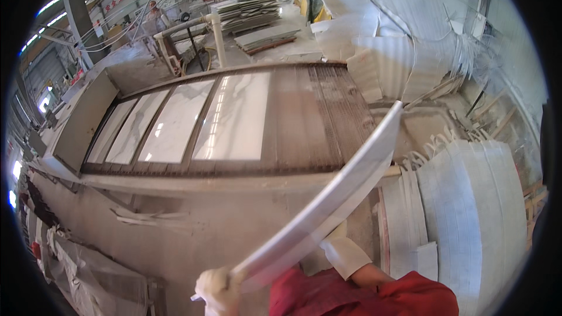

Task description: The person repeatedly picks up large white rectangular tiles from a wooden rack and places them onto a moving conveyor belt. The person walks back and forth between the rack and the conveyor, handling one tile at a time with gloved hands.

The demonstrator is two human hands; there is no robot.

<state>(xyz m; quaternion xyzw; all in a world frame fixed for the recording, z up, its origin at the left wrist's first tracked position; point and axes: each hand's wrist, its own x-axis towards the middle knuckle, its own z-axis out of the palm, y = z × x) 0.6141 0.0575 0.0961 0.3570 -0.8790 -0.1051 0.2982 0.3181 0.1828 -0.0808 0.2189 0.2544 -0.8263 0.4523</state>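
So far, in the head view, four white marble tiles [175,123] lie side by side on the slatted desk [328,111], whose right part has no tile. A fifth tile [328,199] is carried edge-on, left hand [215,288] clamped on its near end, right hand [339,244] gripping underneath; laying it down remains.

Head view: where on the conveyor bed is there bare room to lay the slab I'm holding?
The slatted stretch right of the four white tiles is bare. The tiles crowd the left side. The slab is carried by the left hand and right hand; stacked slabs fill the right.
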